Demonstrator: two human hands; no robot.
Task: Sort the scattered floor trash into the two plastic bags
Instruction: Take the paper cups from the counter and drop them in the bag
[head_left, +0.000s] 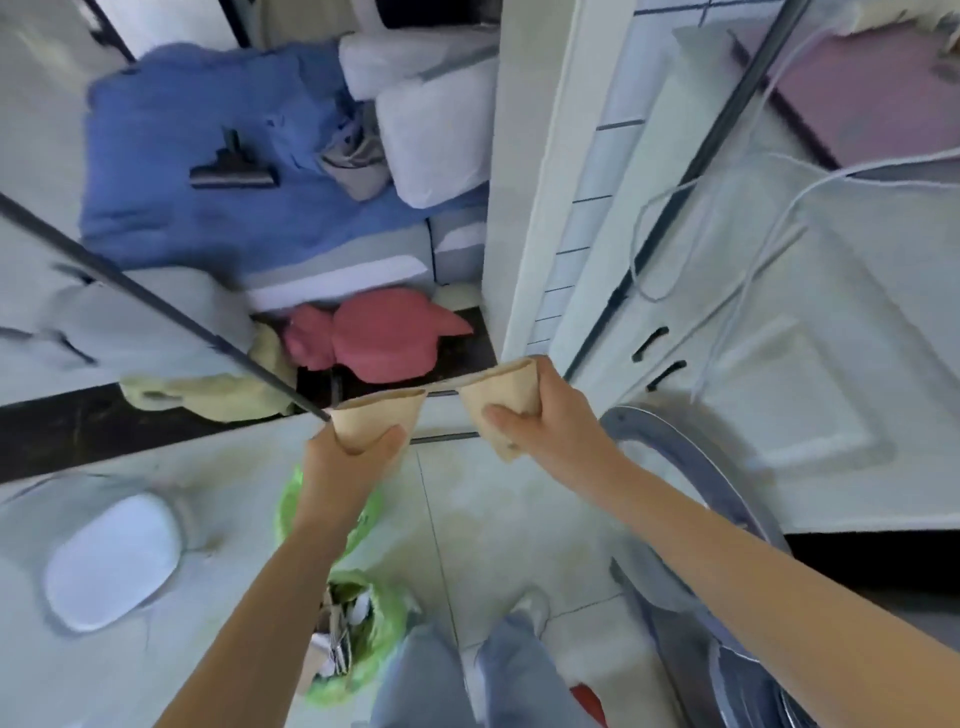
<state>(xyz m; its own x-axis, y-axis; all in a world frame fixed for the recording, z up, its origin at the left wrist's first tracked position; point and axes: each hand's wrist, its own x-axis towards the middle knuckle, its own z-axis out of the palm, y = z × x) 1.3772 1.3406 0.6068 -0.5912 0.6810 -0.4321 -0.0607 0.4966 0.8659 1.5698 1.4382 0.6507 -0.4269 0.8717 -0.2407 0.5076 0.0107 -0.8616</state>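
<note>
Paper cups (377, 418), likely crushed, one per grip (349, 462), green bags (363, 639) below

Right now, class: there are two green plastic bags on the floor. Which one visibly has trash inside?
The nearer green bag, beside the person's legs, shows paper scraps in its open mouth. The farther green bag lies mostly hidden behind the left forearm, contents unseen.

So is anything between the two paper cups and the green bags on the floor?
Nothing visible. The left hand grips one paper cup and the right hand grips the other, both held in the air. The green bags lie below; the person's own left forearm crosses over them in this view.
</note>
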